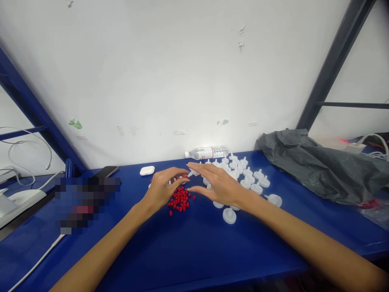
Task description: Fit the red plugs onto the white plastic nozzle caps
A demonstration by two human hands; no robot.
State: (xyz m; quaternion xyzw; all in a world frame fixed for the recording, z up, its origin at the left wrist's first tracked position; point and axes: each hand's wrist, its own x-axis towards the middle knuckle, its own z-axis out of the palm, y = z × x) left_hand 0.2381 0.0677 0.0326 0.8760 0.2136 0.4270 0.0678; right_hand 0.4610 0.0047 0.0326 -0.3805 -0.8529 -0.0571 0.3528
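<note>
My left hand (pixel 164 187) hovers over a small heap of red caps (pixel 180 200) on the blue table (pixel 194 243), its fingers curled and pinched around a small white piece I cannot make out clearly. My right hand (pixel 216 184) lies just to the right with its fingers stretched out towards the left hand, its fingertips near that same white piece. Several white disc-shaped plastic parts (pixel 246 176) with short stems are scattered behind and right of my right hand, one of them (pixel 229 215) close to the wrist.
A water bottle (pixel 207 153) lies against the white wall. A white earbud case (pixel 147 170) and a phone (pixel 105 171) sit at the back left. A grey plastic bag (pixel 316 166) covers the right side. White cables (pixel 33 267) run at the left.
</note>
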